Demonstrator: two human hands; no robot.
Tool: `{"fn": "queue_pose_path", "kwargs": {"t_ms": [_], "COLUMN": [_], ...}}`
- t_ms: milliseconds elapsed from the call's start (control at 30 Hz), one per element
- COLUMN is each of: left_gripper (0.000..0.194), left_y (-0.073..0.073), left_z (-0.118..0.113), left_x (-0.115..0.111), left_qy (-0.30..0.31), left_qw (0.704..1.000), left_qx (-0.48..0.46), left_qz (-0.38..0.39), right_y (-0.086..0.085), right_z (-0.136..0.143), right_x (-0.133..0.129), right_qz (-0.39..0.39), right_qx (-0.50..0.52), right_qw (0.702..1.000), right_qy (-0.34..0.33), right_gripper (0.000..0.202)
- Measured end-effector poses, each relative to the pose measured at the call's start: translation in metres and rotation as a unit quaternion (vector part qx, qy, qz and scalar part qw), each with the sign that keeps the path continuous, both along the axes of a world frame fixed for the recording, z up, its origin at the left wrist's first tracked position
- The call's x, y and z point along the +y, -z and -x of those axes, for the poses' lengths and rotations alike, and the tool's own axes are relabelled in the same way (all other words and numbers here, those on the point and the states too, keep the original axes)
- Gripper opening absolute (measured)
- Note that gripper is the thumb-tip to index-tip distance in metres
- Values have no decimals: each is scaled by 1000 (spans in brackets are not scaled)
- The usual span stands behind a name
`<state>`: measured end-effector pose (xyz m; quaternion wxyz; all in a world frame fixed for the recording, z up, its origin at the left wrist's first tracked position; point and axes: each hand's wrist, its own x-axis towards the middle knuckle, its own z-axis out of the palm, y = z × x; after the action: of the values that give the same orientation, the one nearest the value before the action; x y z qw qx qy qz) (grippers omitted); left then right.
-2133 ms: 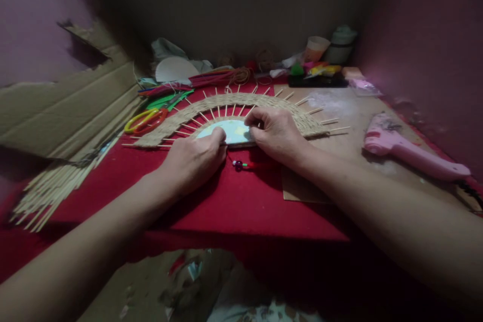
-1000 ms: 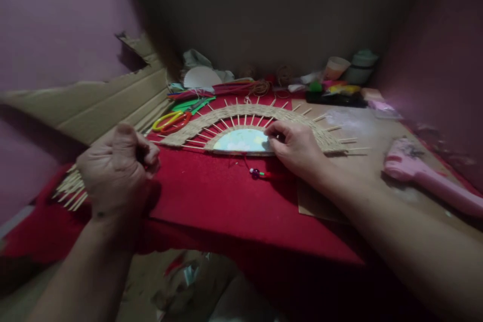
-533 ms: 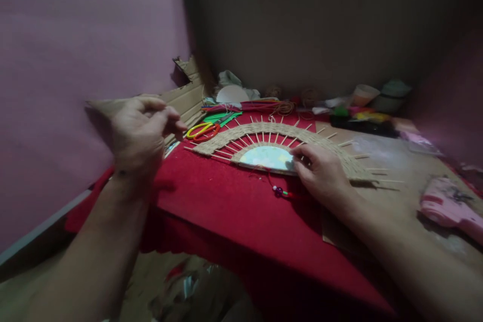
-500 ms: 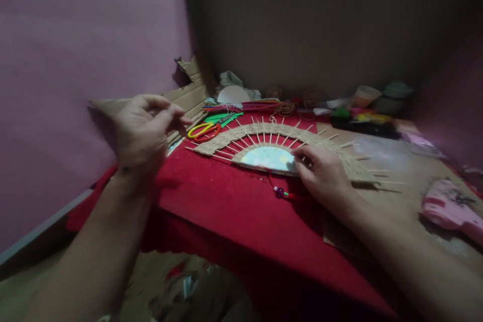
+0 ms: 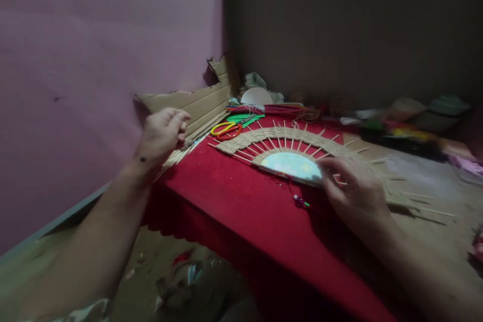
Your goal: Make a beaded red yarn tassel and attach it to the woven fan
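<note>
A half-round woven fan (image 5: pixel 260 137) with thin stick ribs lies on the red cloth. At its centre is a pale blue half disc (image 5: pixel 292 166), and a beaded red cord (image 5: pixel 300 202) hangs from its straight edge. My right hand (image 5: pixel 354 188) pinches the right end of that half disc between thumb and fingers. My left hand (image 5: pixel 164 131) is raised left of the fan, its fingers curled together. Whatever those fingers may hold cannot be made out. Scissors (image 5: pixel 228 130) with yellow and orange handles lie between my left hand and the fan, on a green sheet (image 5: pixel 249 119).
Cardboard (image 5: pixel 188 105) leans by the purple wall, with a bundle of thin sticks (image 5: pixel 175 157) in front. At the back lie pink strips (image 5: pixel 275 109) and a brown cord coil (image 5: pixel 309 114). A dark tray (image 5: pixel 400 142) stands back right. The red tablecloth's edge (image 5: pixel 226 231) drops in front.
The view has turned left, so the scene sits further right. My left hand has come down slightly with its fingers drawn in closer. My right hand stays on the fan.
</note>
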<state>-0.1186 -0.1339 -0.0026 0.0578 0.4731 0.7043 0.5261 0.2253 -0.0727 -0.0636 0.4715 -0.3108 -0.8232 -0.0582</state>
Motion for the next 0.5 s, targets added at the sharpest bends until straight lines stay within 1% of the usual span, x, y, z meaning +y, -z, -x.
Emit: {"fn": "queue_pose_path", "kwargs": {"t_ms": [100,200,267,367,433,500], "left_gripper": [17,15,16,28,31,32], "left_y": [10,19,25,33,34,32], "left_z": [11,18,17,13,10,8], "left_x": [-2,1,5,12,15,18], "left_qy": [-14,-25,-40,-63,-65,-61], "left_qw": [988,952,921,876,852,835], "left_qx": [81,197,265,332,357,371], "left_qz": [128,233,283,344,377,402], "right_y": [0,-1,-1,-1,-1,-1], "right_z": [0,0,0,0,0,0], "right_x": [0,-1,-1,-1,-1,-1], "right_qz": [-10,-9,-7,2,7,8], "right_qx": [-5,-4,-2,-1,0,1], "right_qw": [1000,1000,1000,1000,1000,1000], "right_qy": [1,0,-2,-5,-5,-2], "right_gripper": [11,10,10,10,10,10]}}
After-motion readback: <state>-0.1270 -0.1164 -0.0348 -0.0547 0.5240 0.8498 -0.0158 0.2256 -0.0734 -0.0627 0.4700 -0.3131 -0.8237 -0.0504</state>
